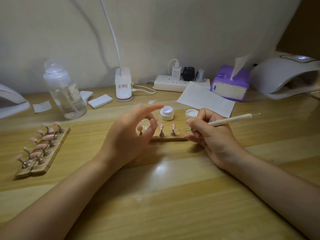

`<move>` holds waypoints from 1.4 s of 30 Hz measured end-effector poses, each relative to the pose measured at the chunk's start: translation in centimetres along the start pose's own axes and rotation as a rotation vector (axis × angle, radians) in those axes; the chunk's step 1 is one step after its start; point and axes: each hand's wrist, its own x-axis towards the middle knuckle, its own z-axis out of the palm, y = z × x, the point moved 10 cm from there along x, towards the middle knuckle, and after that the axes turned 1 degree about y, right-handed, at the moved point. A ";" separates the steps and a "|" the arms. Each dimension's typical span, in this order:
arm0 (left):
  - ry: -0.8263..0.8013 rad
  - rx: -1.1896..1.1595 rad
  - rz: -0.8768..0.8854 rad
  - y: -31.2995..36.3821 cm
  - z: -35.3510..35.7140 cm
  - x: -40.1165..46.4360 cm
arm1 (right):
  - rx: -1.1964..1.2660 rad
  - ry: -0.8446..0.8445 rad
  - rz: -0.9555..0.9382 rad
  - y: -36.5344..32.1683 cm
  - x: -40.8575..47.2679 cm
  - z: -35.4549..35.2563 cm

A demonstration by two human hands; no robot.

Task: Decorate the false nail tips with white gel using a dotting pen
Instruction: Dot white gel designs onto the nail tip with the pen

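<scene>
Seemingly, two pink false nail tips (pixel 167 126) are dotted; the cream dotting pen (pixel 230 119) is pinched by the right hand (pixel 207 135), at three o'clock; the left hand (pixel 131 134) is relaxed.

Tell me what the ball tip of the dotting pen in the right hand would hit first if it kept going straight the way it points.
The right hand holds the dotting pen with its tip aimed left. Straight on, it would likely meet the nearest dotted nail tip on the wooden strip, though depth is hard to judge.
</scene>
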 end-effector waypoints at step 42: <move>-0.287 -0.602 -0.495 -0.4 6.9 -2.7 | -0.217 0.220 -0.420 -6.9 5.2 1.8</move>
